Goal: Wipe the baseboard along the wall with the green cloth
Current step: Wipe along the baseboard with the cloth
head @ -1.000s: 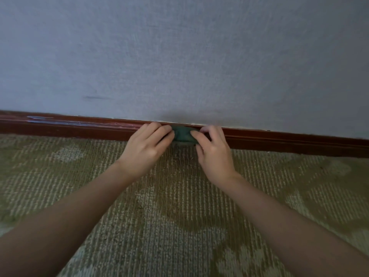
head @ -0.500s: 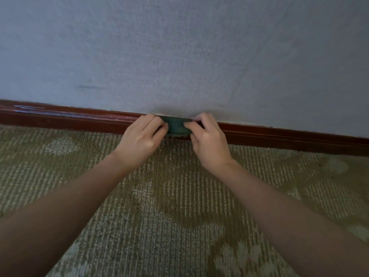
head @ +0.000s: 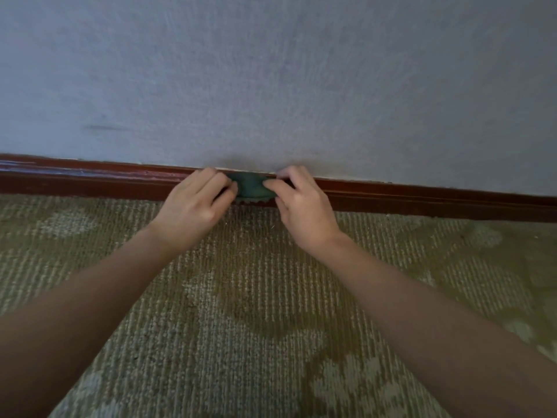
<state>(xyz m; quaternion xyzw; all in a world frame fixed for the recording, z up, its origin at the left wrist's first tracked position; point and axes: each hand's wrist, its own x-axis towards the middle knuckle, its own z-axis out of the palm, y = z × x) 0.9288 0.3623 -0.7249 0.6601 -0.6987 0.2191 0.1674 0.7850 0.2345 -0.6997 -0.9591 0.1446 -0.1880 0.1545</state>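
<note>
The green cloth is bunched into a short wad whose long axis runs sideways along the baseboard, pressed flat against its dark red face, with a scalloped lower edge hanging just above the carpet. There is one cloth, and two hands work it, one at each end. The left hand sits at the cloth's left end with its fingers curled nearly closed; the fingertips lie over the top of the baseboard and the thumb comes in from below, pinching the cloth's left end between them. The right hand mirrors it at the right end: its thumb points leftward across the cloth's front, touching it, while the other fingers bend over the top edge of the baseboard, loosely closed on the cloth's right end. Between the two thumbs only a small patch of green shows. Both bare forearms reach back from the hands toward the lower corners of the view. Beyond the fingertips rises one pale grey wall, with a faint dark smudge well to the left of the left hand. The single baseboard runs the full width, left and right of the hands, and the olive patterned carpet lies beneath the wrists.
</note>
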